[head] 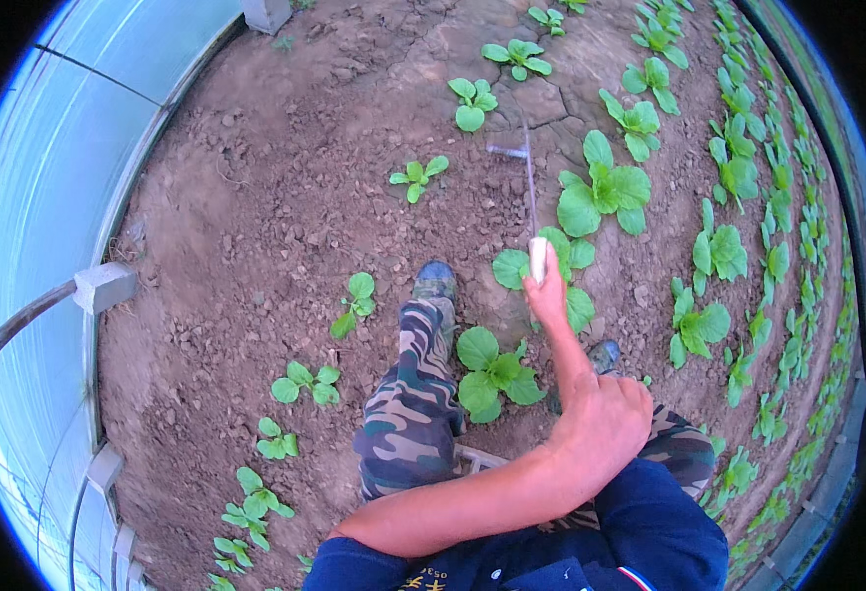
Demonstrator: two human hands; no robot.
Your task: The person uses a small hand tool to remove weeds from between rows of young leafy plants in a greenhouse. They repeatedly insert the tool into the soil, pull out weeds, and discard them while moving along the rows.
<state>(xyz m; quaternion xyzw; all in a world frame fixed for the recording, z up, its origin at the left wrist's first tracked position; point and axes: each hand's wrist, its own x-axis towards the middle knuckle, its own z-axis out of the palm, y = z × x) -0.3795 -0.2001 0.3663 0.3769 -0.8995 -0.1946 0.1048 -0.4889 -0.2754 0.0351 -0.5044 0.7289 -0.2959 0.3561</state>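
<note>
My right hand (546, 284) grips the pale handle of a small hand hoe (531, 185). Its thin metal shaft points away from me, and a short blade juts left just above the soil. A leafy green seedling (510, 267) spreads under and around this hand. My left arm crosses my body, and my left hand (614, 414) lies over my right forearm near the knee, with its fingertips hidden. Between my camouflage-clad legs grows another broad-leaved seedling (498, 374). A larger plant (606, 190) stands right of the hoe shaft, with a small seedling (416, 177) to its left.
Crumbly brown soil (255, 207) surrounds my boot (435, 279). Rows of seedlings (717, 251) run along the right side. Translucent plastic sheeting (56, 148) curves along the left, beside a concrete block (105, 287) that meets a curved pole (15, 329). Part of a low seat (477, 458) shows beneath me.
</note>
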